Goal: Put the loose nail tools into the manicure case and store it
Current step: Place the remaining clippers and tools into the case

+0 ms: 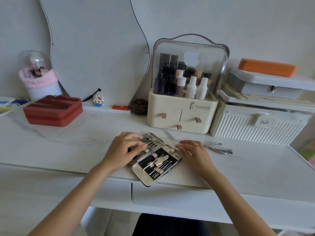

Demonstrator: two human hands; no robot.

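Open silver manicure case (154, 159) between my hands.
My left fingers (136, 145) rest relaxed on its far half; right fingers (183, 147) released just beside it, near the steel nippers (214, 147).

Both bare forearms reach far, left hand (123, 147) flat with fingers spread, right hand (193, 151) palm-down, fingers relaxed.
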